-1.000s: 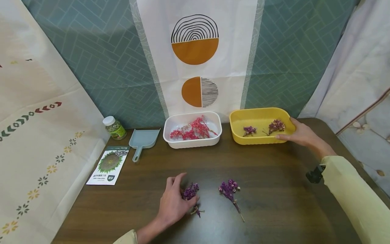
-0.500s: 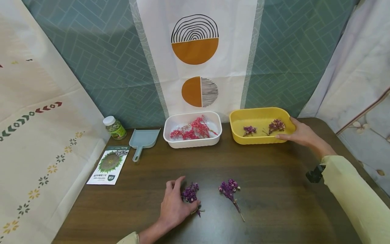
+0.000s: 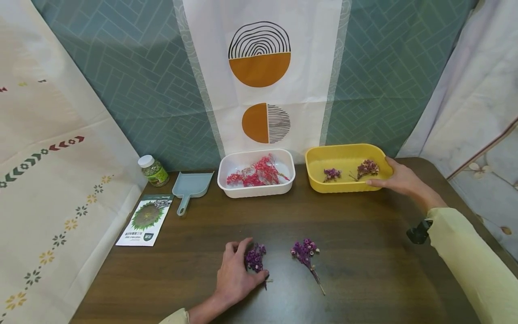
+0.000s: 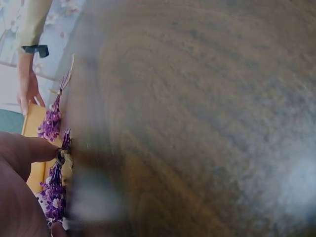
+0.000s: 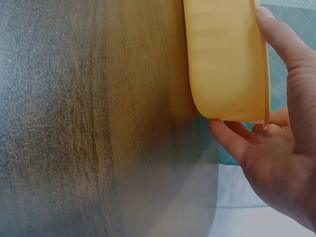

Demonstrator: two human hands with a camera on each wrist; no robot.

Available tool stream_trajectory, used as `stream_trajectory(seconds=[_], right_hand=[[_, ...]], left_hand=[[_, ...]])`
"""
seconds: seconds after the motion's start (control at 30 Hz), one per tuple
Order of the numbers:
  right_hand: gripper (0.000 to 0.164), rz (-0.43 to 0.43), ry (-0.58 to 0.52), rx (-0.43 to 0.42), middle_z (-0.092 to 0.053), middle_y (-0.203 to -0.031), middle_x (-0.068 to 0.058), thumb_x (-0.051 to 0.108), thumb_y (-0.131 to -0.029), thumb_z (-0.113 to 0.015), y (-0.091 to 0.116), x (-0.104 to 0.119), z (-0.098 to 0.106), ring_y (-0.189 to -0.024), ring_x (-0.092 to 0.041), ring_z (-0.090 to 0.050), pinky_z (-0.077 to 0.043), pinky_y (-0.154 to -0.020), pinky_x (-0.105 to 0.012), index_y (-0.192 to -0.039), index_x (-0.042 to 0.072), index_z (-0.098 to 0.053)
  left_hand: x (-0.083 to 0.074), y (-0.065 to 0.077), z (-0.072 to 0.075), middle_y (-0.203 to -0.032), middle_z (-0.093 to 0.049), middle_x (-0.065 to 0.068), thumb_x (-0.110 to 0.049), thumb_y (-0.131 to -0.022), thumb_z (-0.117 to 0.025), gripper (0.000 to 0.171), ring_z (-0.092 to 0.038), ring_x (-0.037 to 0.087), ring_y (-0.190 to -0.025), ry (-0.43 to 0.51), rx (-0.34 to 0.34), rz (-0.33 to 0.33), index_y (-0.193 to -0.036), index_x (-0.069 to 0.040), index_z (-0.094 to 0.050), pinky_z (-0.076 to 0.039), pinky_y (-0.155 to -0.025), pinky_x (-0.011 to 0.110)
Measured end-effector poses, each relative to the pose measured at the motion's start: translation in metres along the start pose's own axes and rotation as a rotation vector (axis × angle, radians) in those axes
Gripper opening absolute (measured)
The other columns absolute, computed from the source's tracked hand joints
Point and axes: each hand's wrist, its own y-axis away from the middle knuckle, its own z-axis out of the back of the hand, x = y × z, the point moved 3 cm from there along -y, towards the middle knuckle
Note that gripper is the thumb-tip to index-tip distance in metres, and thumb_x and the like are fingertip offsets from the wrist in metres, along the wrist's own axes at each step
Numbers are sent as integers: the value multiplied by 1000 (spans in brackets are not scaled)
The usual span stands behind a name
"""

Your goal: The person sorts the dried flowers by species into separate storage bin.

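The dark wooden table (image 3: 364, 270) carries two tubs along its far edge: a white tub (image 3: 256, 173) with red sprigs in it and, to its right, a yellow tub (image 3: 344, 167) with two small purple sprigs lying inside. The right hand (image 3: 398, 180) rests against the yellow tub's right end, fingers fairly straight along the outer wall and thumb over the rim, well apart from the loose flowers near the front of the table. There the left hand (image 3: 234, 272) lies on the nearer purple sprig (image 3: 255, 260), fingers curled over it; the left wrist view shows the thumb and a fingertip pinching its stem just below the blossoms. That sprig lies directly under and just to the right of the left fingers, its blossom end pointing away from the person and its stem end toward them, so its long axis runs roughly front to back. A second purple sprig (image 3: 306, 254) lies untouched a little to the right, between the two hands but far nearer the left one, its stem slanting toward the front right.
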Motion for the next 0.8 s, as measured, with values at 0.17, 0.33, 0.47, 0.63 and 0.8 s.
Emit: stream_trajectory(seconds=[0.17, 0.33, 0.47, 0.63, 0.8], right_hand=[[123, 0, -2, 0, -19, -151, -43, 60, -83, -72, -1, 0, -1, -134, -59, -24, -21, -105, -73, -154, -8, 1], [124, 6, -6, -1, -18, -151, -43, 60, -83, -73, 1, 1, 0, -135, -59, -23, -21, -105, -73, -154, -8, 2], [123, 5, 0, 3, -17, -151, -44, 59, -83, -72, 1, 0, 1, -135, -60, -22, -21, -105, -73, -154, -9, 3], [124, -7, 2, 8, -15, -151, -44, 60, -84, -71, 0, -2, 0, -135, -61, -20, -20, -105, -74, -154, -8, 4], [123, -4, 3, 4, -15, -151, -43, 60, -84, -71, 0, -2, 0, -135, -61, -20, -20, -105, -73, -154, -9, 3]], left_hand=[[-2, 0, 1, -117, -47, 14, -28, -62, -92, 77, -58, 30, -98, 6, 22, -40, -131, -16, -59, -53, -68, 47], [-2, 0, 3, -112, -48, 14, -17, -63, -88, 65, -58, 29, -96, 23, 12, -110, -123, -15, -63, -53, -74, 45], [-1, -1, 5, -109, -48, 14, -10, -64, -83, 59, -57, 29, -93, 42, 1, -148, -120, -13, -65, -53, -76, 45], [-1, -1, 6, -107, -48, 12, -4, -65, -76, 53, -58, 26, -88, 67, 0, -159, -116, -11, -66, -53, -75, 44], [0, -1, 7, -106, -47, 12, -2, -66, -73, 52, -58, 26, -87, 76, 10, -160, -117, -9, -65, -53, -74, 44]])
